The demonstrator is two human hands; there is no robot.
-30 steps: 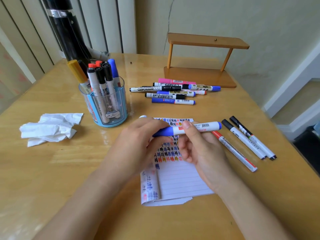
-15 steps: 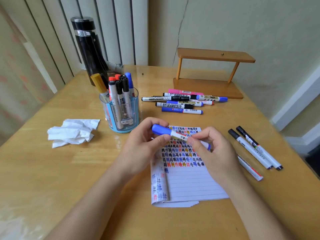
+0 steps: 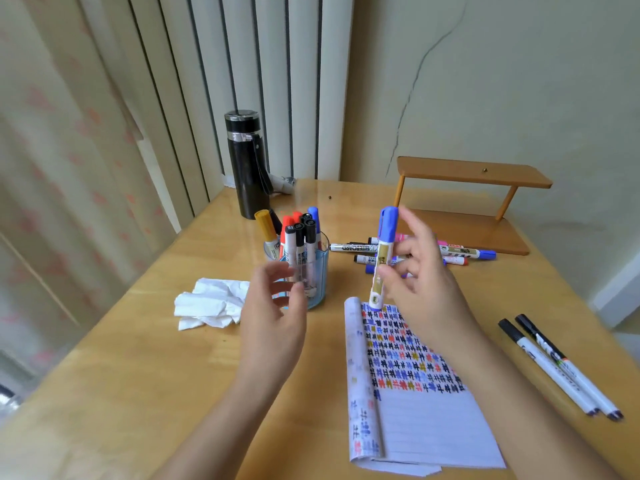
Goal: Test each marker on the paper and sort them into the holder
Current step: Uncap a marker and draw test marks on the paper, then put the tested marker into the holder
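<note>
- My right hand (image 3: pixel 424 285) pinches the blue marker (image 3: pixel 387 230) upright, cap up, above the 12 o'clock edge of the paper (image 3: pixel 433 420).
- My left hand (image 3: pixel 273 323) hangs loose-fingered, holding nothing, before the holder (image 3: pixel 320 278) at the marker's 9 o'clock.

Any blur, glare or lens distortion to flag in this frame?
Head view: motion blur smears both hands, the left hand most; the blue marker pinched by the right hand is soft but recognisable. Head view: daylight sheen on the table behind the holder. Head view: the wide-angle lens slants the radiator fins.
</note>
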